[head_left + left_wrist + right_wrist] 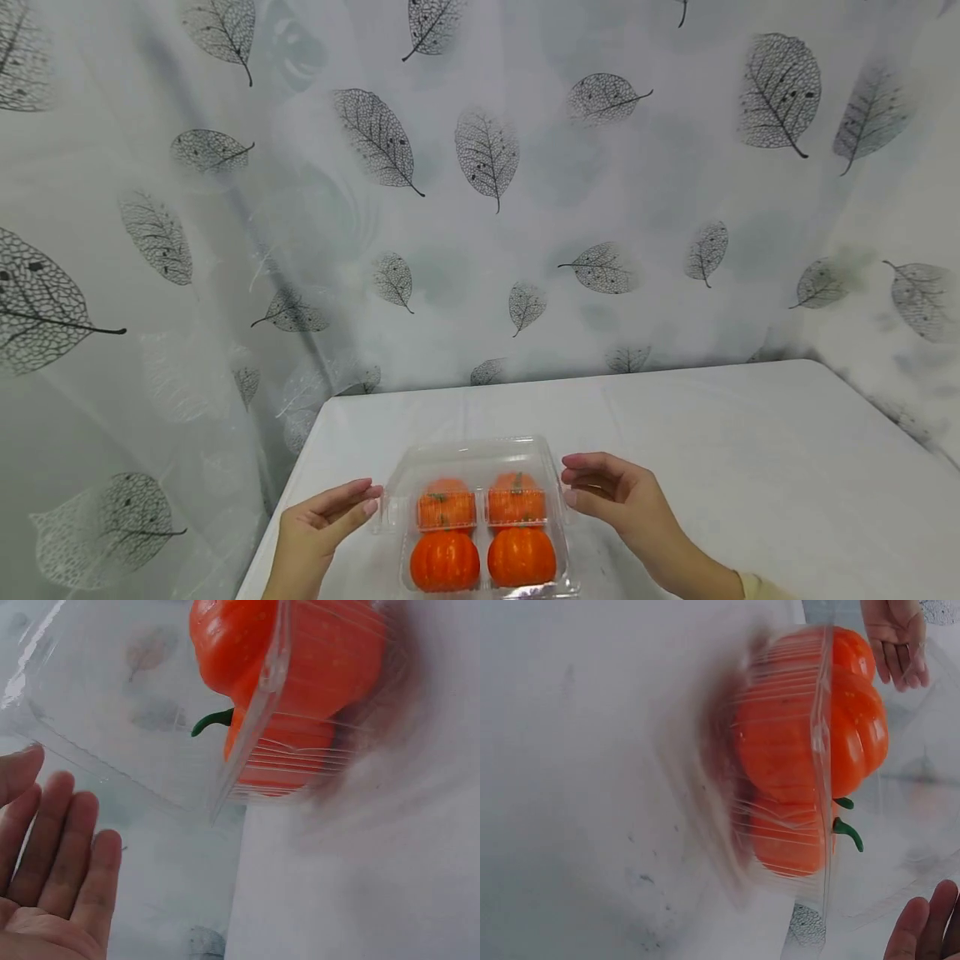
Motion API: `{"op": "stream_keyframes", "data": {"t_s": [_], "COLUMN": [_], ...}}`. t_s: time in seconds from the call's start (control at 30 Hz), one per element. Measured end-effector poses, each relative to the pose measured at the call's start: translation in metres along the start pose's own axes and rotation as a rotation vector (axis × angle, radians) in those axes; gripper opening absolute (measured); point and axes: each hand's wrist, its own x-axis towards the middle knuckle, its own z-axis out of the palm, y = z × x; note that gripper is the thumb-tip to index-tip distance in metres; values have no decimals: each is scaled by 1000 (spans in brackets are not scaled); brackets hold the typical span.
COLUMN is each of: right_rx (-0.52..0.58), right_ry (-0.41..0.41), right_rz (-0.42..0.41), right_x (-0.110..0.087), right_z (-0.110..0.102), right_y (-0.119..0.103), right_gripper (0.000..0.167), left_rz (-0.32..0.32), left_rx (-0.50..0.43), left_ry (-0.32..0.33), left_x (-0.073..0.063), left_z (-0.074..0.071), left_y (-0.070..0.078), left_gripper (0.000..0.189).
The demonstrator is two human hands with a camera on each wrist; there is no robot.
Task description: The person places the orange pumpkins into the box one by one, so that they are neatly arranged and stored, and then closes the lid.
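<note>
A clear plastic clamshell box sits near the table's front edge. Inside are several small orange pumpkins, two in front, such as the front left pumpkin, and two behind, seen through plastic. Green stems show on some of them. The transparent lid stands raised and tilted at the back of the box. My left hand is at the lid's left edge, fingers extended and thumb apart. On the other side, my right hand is beside the lid's right edge, fingers loosely bent. Whether either hand touches the plastic is unclear.
The box stands on a white-covered table that stretches away to the right and back. Behind it and at the left hangs a pale curtain printed with dark leaf skeletons.
</note>
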Motion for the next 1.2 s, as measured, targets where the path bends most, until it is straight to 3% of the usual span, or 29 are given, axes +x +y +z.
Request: {"op": "stream_keyframes", "data": {"t_s": [0.27, 0.57, 0.77, 1.03, 1.2], "right_rx": [-29, -38, -51, -87, -38], "right_ry": [-8, -101, -110, -209, -264], "right_rz": [42, 25, 99, 198, 290], "right_x": [-7, -12, -16, -17, -19], "right_z": [-3, -5, -4, -8, -10], "right_y": [13, 29, 33, 42, 47], "right_gripper": [68, 79, 80, 73, 60], "left_rz": [-54, -163, -236, -397, -391], "left_rx": [-12, 162, 234, 212, 141], "left_ry": [-31, -70, -212, -414, -501], "left_x": [-13, -22, -22, -20, -26], "left_z": [1, -2, -10, -21, -20], "left_y": [-14, -23, -30, -35, -35], "left_gripper": [54, 57, 63, 65, 53]}}
